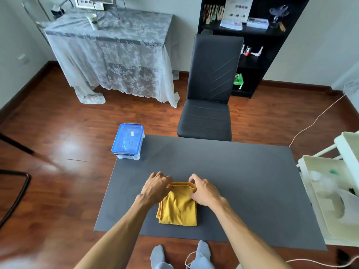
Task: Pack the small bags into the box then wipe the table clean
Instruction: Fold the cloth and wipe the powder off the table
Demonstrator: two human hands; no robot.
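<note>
Now, folded yellow cloth (177, 208) lengthwise toward the chair (208, 90), both hands' fingers (168, 186) pinching its far edge.

Box (128, 141) left-behind cloth (177, 207) on table (242, 181)

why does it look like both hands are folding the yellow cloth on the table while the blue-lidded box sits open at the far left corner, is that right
Not quite: the head view shows the box closed, blue lid clipped on. The rest holds: left hand and right hand fold the yellow cloth on the table.

One camera on the person's head, looking forward and down, close above the dark table (242, 181), chair (209, 90) and shelf (250, 35) farther off ahead
</note>
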